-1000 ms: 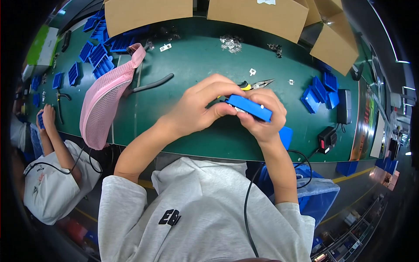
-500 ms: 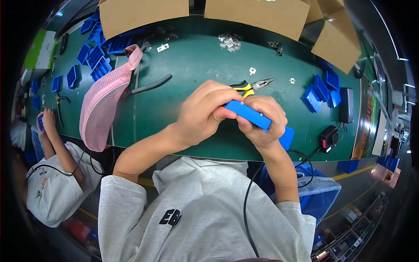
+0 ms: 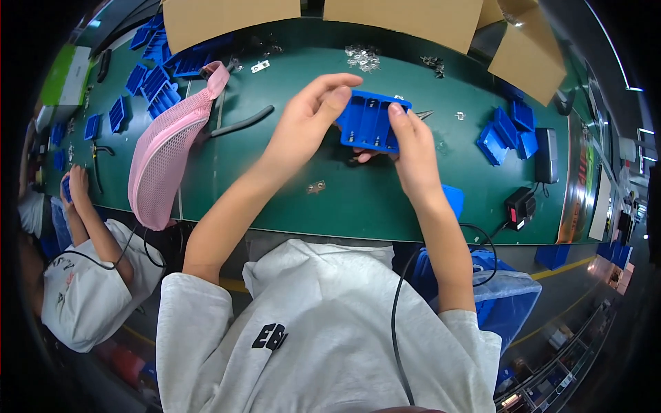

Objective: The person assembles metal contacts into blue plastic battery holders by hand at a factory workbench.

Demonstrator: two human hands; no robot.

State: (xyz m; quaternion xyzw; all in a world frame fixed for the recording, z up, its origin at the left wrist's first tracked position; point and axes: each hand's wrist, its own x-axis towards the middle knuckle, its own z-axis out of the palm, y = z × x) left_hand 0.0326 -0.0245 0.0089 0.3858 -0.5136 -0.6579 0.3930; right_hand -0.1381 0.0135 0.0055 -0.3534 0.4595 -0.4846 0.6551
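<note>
A blue plastic battery holder [image 3: 372, 124] is tilted toward me above the green table, its slots facing up with small metal contacts at their ends. My right hand [image 3: 413, 148] grips it by the right side, thumb on the upper right corner and fingertips showing beneath the lower edge. Beside its upper left corner is my left hand [image 3: 310, 120], index finger stretched out and thumb close to the holder's edge; its other fingers are partly hidden. Behind the holder, only the tips of the pliers [image 3: 425, 114] show. A small metal contact piece [image 3: 316, 187] lies nearer me.
A pink mesh pouch [image 3: 169, 151] and a grey-handled tool [image 3: 242, 122] lie on the left. More blue holders [image 3: 160, 93] are piled behind; others [image 3: 506, 131] sit right, near a black adapter [image 3: 520, 208]. Metal pieces [image 3: 363, 58] lie before cardboard boxes [image 3: 403, 24]. A co-worker [image 3: 89, 282] sits left.
The battery holder has moved away from me and turned from edge-on to slots up. My left hand has loosened from it, and the metal piece near me has come into view.
</note>
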